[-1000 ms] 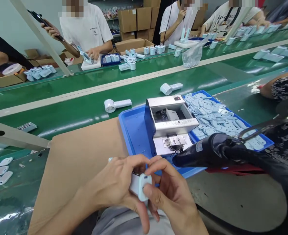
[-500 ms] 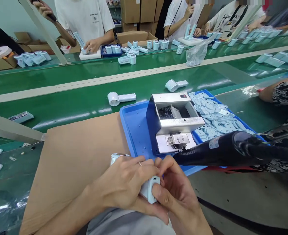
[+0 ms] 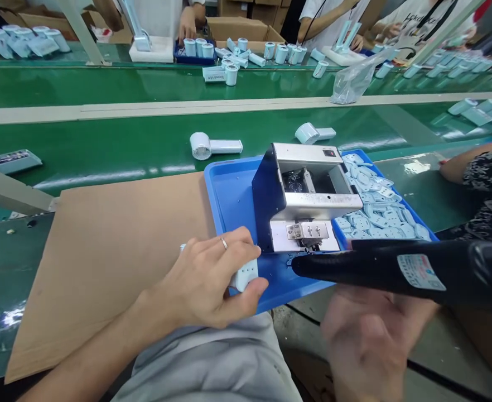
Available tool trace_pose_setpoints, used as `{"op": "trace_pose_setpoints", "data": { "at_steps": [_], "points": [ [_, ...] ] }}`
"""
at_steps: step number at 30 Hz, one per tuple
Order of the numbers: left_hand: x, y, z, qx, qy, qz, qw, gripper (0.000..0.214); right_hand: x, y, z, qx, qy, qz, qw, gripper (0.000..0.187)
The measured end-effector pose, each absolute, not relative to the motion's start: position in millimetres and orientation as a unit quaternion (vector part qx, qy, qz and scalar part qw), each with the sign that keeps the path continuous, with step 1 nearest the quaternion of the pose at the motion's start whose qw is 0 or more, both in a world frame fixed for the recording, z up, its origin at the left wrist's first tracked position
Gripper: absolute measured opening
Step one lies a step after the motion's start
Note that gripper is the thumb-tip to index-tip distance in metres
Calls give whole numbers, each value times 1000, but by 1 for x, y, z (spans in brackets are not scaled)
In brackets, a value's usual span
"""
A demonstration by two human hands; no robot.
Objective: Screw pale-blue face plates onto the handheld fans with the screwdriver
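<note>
My left hand (image 3: pixel 212 273) is closed around a light blue plastic housing (image 3: pixel 246 274), pressed down over the cardboard and the tray's edge. Small holes show on the housing's end face; the rest lies beneath my fingers. My right hand (image 3: pixel 367 329) is smeared by motion, below a black electric screwdriver (image 3: pixel 363 268) with a white label. The screwdriver lies level, its narrow end at the front of a silver screw feeder (image 3: pixel 307 204). Whether my right fingers touch the screwdriver cannot be made out.
The feeder stands in a blue tray (image 3: pixel 231 181); light blue covers (image 3: pixel 380 206) fill the right side. Brown cardboard (image 3: pixel 137 240) covers the bench at left. Two handheld fans (image 3: pixel 216 146) lie on the green conveyor (image 3: pixel 137 148). People work across it; another person's arm (image 3: pixel 472 162) is at right.
My right hand has left the housing and moved right, under the screwdriver. My left hand keeps the housing and has shifted slightly up. The view has tilted down.
</note>
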State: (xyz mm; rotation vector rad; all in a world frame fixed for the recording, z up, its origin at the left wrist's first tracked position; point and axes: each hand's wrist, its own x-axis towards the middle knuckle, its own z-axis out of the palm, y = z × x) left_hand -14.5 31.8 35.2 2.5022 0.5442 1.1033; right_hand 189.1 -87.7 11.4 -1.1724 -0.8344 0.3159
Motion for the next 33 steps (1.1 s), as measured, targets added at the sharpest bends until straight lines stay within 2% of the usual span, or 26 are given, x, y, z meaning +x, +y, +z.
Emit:
{"op": "trace_pose_setpoints", "data": {
  "at_steps": [3, 6, 9, 13, 18, 21, 29, 33],
  "points": [
    [-14, 33, 38, 900, 192, 351, 170, 14, 202, -85, 14, -525, -434, 205, 703, 42],
    [-11, 31, 38, 899, 205, 346, 173, 18, 196, -84, 28, -502, -396, 177, 749, 55],
    [-6, 29, 32, 889, 205, 372, 171, 19, 190, -85, 47, -510, -298, 165, 790, 47],
    [-5, 29, 24, 900, 186, 348, 183, 38, 193, -84, 61, -523, -261, 170, 793, 51],
    [-8, 30, 23, 904, 167, 334, 210, 19, 191, -78, 64, -521, -261, 163, 796, 38],
    [-7, 30, 23, 898, 167, 341, 224, 14, 186, -77, 67, -541, -253, 167, 784, 29],
    [-7, 29, 22, 889, 165, 347, 250, 10, 183, -78, 76, -540, -258, 172, 782, 29],
    [-8, 30, 23, 894, 164, 346, 234, 15, 180, -74, 78, -495, -251, 175, 813, 29]
  ]
}}
